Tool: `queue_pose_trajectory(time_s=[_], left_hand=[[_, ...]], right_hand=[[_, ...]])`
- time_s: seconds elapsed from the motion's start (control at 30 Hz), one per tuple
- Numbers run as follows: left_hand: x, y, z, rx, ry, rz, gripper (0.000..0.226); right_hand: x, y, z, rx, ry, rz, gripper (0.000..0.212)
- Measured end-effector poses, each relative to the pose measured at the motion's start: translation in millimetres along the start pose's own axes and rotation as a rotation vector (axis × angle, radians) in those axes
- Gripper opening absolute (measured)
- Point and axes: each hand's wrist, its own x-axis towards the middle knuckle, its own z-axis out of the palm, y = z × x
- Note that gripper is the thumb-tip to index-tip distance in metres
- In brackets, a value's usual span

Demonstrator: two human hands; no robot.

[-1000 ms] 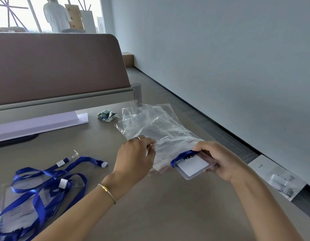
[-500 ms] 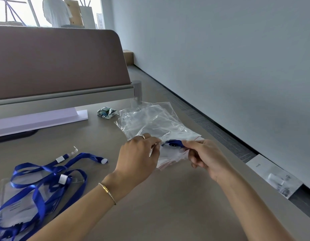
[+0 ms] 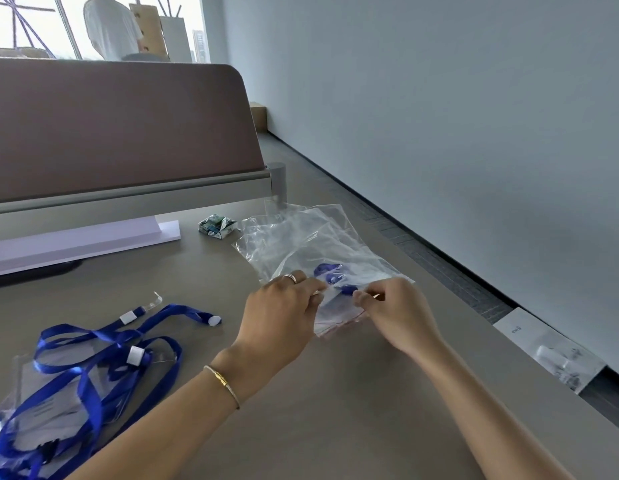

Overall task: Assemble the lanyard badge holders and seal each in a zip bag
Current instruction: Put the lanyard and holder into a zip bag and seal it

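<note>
While most of the grey table (image 3: 336, 427) lies bare in front of the person, its far side is closed off by a brown divider panel (image 3: 121, 126), with a pale flat base (image 3: 83, 237) at the panel's foot. Behind the panel a person in white (image 3: 110, 26) stands at a window, cut off below by the panel's top edge. On the table's near left a heap of blue lanyards (image 3: 93, 368) sprawls over clear badge holders (image 3: 34, 410); the frame's edge cuts the heap off, and how many holders lie there is hard to make out. Towards the far right edge a stack of clear zip bags (image 3: 301, 237) lies crumpled, its layers impossible to count. Both hands work at its near end: the left hand (image 3: 280, 313) and the right hand (image 3: 398, 313) each pinch the mouth of the top zip bag (image 3: 336, 306), fingers closed on the plastic. Inside that bag a folded blue lanyard (image 3: 330, 273) shows through; the badge holder with it is a pale blur between the hands. A small crumpled wrapper (image 3: 218, 226) sits just left of the stack. Down on the floor to the right lies a printed sheet (image 3: 550, 351).
</note>
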Motion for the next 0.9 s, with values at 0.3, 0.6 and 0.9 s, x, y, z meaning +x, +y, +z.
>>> queue_pose_trajectory(time_s=[0.3, 0.6, 0.9], left_hand=[[-11, -4, -21, 0.122, -0.405, -0.175, 0.049], [3, -36, -32, -0.401, -0.366, -0.594, 0.006], [26, -35, -84, -1.165, 0.162, -0.947, 0.004]], right_hand=[[2, 17, -9, -0.042, 0.189, 0.069, 0.032], [-1, -9, 0, 0.468, 0.116, 0.092, 0.008], [21, -72, -25, 0.805, 0.262, 0.086, 0.008]])
